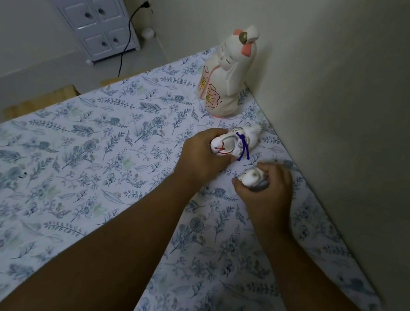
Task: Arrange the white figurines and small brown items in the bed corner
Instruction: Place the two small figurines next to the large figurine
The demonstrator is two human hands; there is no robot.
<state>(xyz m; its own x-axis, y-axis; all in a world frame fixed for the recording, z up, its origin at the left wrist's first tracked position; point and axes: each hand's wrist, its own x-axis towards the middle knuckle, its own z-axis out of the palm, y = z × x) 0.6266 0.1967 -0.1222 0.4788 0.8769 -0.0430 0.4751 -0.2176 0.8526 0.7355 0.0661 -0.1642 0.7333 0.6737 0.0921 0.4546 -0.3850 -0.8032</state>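
Note:
A tall white figurine with pink bows and flower patterns stands upright in the bed corner, close to the wall. In front of it my left hand grips a white animal figurine with a purple cord and red markings, held low over the sheet. To its right my right hand is closed around a small white figurine; only its rounded top shows between my fingers. No brown items are visible.
The bed has a blue floral sheet. A wall borders its right side. Beyond the far edge stand a white drawer cabinet, a black cable plugged into a socket, and a wooden bed frame.

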